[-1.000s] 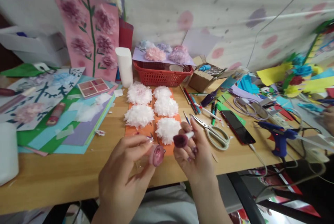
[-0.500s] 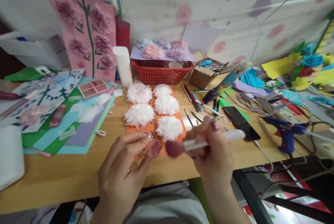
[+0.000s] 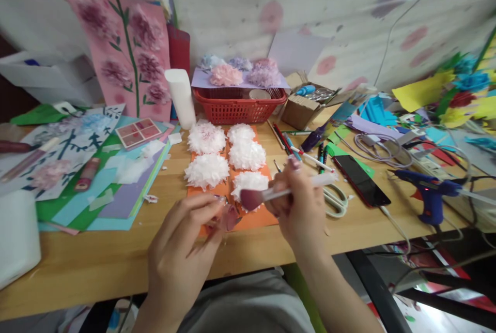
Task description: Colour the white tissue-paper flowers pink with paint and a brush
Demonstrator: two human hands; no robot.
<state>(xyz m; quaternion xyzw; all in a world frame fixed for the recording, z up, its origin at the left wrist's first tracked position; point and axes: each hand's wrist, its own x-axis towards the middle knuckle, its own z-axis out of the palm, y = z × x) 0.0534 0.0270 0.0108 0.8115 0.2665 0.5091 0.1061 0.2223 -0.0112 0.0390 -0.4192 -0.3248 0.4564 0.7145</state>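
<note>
In my right hand (image 3: 300, 209) is a makeup brush (image 3: 252, 199) with dark pink bristles and a pale handle. Its bristles point left, above the lower right white paper flower (image 3: 251, 183). Closed fingers of my left hand (image 3: 186, 240) hold a small clear container (image 3: 232, 217) with dark pink contents, just left of and below the brush head. Beyond both hands, several fluffy white flowers lie on orange paper (image 3: 267, 214). One of them, the upper left flower (image 3: 206, 137), has a pinkish centre.
A red basket (image 3: 240, 110) bearing coloured paper flowers stands at the back. Scissors (image 3: 336, 201), a phone (image 3: 360, 180) and a blue glue gun (image 3: 430, 193) lie to the right. Coloured papers (image 3: 116, 193) and a blush palette (image 3: 138, 133) are on the left.
My right hand and the brush have moved left and slightly up, uncovering the scissors. My left hand stays nearly in place, with the container tilted more.
</note>
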